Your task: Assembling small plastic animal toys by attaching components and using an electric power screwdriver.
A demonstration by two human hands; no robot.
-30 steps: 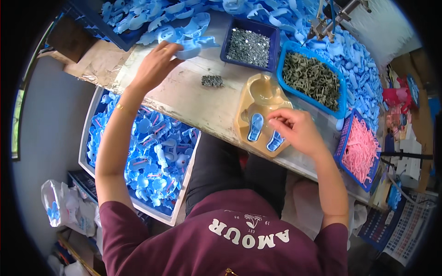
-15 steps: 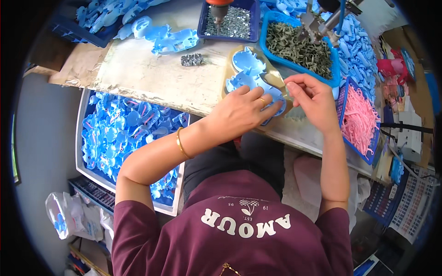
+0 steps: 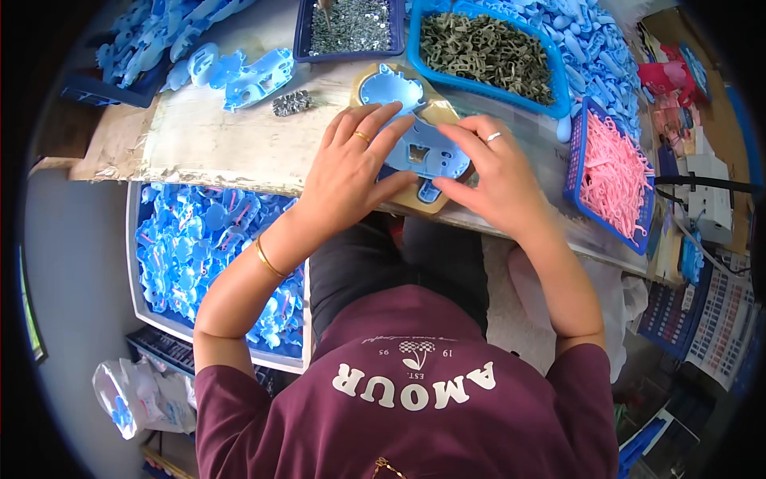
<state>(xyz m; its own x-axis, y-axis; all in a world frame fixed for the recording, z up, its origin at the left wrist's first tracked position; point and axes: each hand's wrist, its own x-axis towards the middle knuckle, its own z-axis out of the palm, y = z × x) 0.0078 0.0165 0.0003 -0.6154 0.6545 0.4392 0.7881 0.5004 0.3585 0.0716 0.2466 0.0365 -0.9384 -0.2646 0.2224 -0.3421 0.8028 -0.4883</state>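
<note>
A light-blue hollow plastic shell half (image 3: 437, 152) lies with its inside up in a yellowish holding block (image 3: 369, 78) near the table's front edge. My left hand (image 3: 351, 156) spreads its fingers over the shell's left side, fingertips at its narrow middle. On the opposite side, my right hand (image 3: 501, 176) has thumb and fingers apart, the index fingertip at the shell's rim and the thumb close to a small blue end piece (image 3: 428, 191). No loose part shows in either hand. My fingers cover part of the shell's left edge.
Beyond the block stand a dark-blue tray of small metal pieces (image 3: 351, 30) and a blue basket of dark-green clips (image 3: 487, 60). Pink strips fill a basket (image 3: 614, 180) at right. Shell halves (image 3: 259, 76) and a metal clump (image 3: 292, 103) lie left; a shell-filled bin (image 3: 211, 247) sits below.
My right hand has opened from a pinch and moved onto the shell's right side. My left hand has shifted left, its fingers now spread. The view has shifted, and the orange tool body has left it.
</note>
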